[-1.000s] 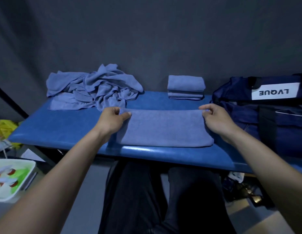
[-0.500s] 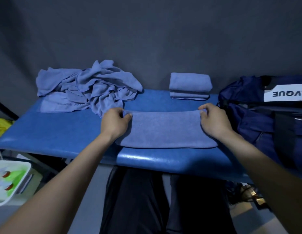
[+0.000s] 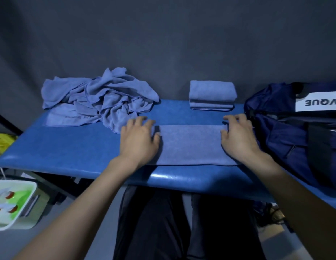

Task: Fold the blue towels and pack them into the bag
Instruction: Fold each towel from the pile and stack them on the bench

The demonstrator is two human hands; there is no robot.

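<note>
A: Item one?
B: Folded blue towel [image 3: 189, 145], lying as a long band near the front edge of the blue table [image 3: 69, 147].
A: Hands?
B: Left hand [image 3: 139, 141] is resting flat on the towel's left end, fingers spread and straight, gripping nothing. Right hand [image 3: 238, 137] is pressing the right end, fingers loosely extended, nothing clasped.
A: Further out?
B: Stack of folded towels [image 3: 212, 95] is sitting at the back edge, behind the band. Pile of unfolded towels [image 3: 99, 98] is lying crumpled at the back left. Navy bag [image 3: 287, 128] is standing at the right end, just beside the right hand.
A: Off the table?
B: White tray [image 3: 15, 203] is sitting low at the left.
</note>
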